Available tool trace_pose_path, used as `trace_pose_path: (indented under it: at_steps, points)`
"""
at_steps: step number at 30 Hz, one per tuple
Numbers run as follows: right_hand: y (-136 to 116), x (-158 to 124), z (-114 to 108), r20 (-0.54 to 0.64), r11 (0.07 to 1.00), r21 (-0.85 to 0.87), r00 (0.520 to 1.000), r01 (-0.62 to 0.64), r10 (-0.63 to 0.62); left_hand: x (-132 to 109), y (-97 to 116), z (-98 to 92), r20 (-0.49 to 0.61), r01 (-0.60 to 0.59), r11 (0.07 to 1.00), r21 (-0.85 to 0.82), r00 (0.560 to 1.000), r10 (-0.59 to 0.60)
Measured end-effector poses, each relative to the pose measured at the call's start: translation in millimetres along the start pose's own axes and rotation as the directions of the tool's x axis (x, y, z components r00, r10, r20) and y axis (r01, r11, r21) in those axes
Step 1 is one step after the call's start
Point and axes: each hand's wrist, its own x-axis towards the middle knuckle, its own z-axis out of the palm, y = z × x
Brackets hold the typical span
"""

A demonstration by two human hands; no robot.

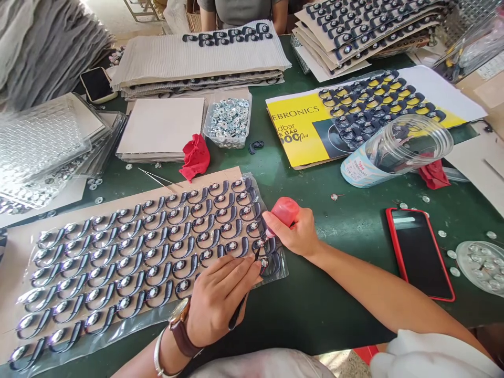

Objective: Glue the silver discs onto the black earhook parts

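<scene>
My right hand [301, 233] is wrapped round a small red squeeze bottle [285, 211], its tip pointing down at the right end of a plastic-covered sheet. My left hand [220, 289] grips thin black tweezers [238, 314], whose points come close to the bottle's tip near one dark hooked piece. Rows of these dark curved pieces with shiny round centres [150, 254] fill the clear plastic sheet [284, 268], which lies over brown cardboard [16, 262]. Part of the tweezers is hidden by my left fingers.
Beyond the sheet stand a tub of metal discs [229, 122], a red cloth scrap [196, 157] and stacked cards [159, 126]. To the right lie a clear jar [378, 152], a red-cased phone [421, 252] and a round dish [482, 265]. Another person [244, 13] sits opposite.
</scene>
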Motion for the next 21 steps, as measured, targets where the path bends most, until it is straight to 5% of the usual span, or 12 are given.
trace_pose_path:
  at_steps: [13, 21]
  points:
    - [-2.3, -2.2, 0.6, 0.090, 0.999, 0.044, 0.996, -0.025, 0.021, 8.4, -13.6, -4.7, -0.050, 0.187, 0.939, -0.290, 0.976, -0.210]
    - [0.0, -6.2, 3.6, 0.030, 0.998, -0.035, 0.998, 0.060, -0.059, 9.7, -16.5, -6.9, -0.021, 0.369, 0.856, -0.361, 0.915, -0.403]
